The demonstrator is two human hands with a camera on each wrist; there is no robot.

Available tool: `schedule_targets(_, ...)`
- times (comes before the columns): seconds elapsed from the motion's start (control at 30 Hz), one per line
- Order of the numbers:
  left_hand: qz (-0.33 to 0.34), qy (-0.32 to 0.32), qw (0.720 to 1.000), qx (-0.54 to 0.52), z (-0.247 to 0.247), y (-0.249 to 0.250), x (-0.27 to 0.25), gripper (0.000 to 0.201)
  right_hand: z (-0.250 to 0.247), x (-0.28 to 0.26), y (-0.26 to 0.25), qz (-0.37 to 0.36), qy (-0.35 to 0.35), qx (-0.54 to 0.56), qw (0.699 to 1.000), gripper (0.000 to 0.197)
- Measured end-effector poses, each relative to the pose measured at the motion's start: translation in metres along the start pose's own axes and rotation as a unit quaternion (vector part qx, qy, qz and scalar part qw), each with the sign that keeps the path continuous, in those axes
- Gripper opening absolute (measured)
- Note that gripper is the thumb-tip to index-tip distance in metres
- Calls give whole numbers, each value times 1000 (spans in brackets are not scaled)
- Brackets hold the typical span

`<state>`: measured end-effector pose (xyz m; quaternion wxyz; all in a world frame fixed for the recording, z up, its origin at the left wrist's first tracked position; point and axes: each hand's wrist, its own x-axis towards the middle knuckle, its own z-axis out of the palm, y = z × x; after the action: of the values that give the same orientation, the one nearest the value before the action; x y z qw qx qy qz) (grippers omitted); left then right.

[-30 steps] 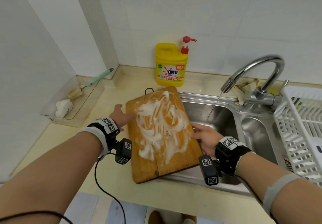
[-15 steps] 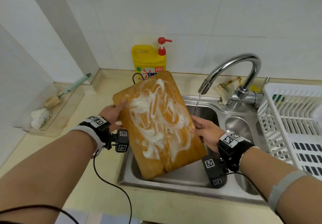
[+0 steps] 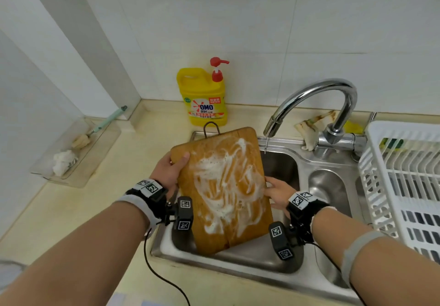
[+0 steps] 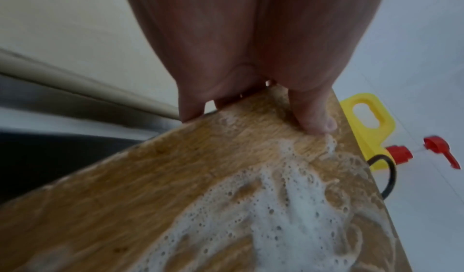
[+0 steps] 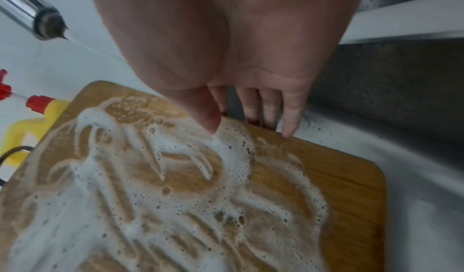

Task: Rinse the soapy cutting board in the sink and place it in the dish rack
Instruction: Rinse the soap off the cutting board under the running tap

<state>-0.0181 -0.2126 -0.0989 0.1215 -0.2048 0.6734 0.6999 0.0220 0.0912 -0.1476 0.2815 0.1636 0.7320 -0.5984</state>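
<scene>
A wooden cutting board smeared with white foam is held tilted over the left basin of the steel sink, its near end low in the basin. My left hand grips its left edge, thumb on the top face, fingers underneath. My right hand grips the right edge, thumb in the foam, fingers behind the board. The faucet runs a thin stream just right of the board's far corner. The white dish rack stands at the right.
A yellow detergent bottle with a red pump stands against the wall behind the board. A clear tray with a brush and cloth lies on the counter at the left. A rag sits behind the faucet. A small second basin lies right.
The board has moved from the counter's edge to the right over the left basin and tilted steeper, its far end raised. Both hands kept their hold on its edges.
</scene>
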Motion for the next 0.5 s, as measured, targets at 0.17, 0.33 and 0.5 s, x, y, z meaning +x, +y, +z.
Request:
schedule_targets(0.17, -8, -6, 1000, -29, 7, -11, 3, 40, -4, 7, 0, 61, 2, 16, 998, 45)
schedule_targets(0.33, -22, -30, 999, -24, 12, -14, 15, 27, -11, 22, -28, -36, 71, 7, 997, 50)
schedule_targets(0.5, -28, -87, 996, -10, 24, -12, 27, 25, -19, 31, -52, -63, 118, 31, 991, 45)
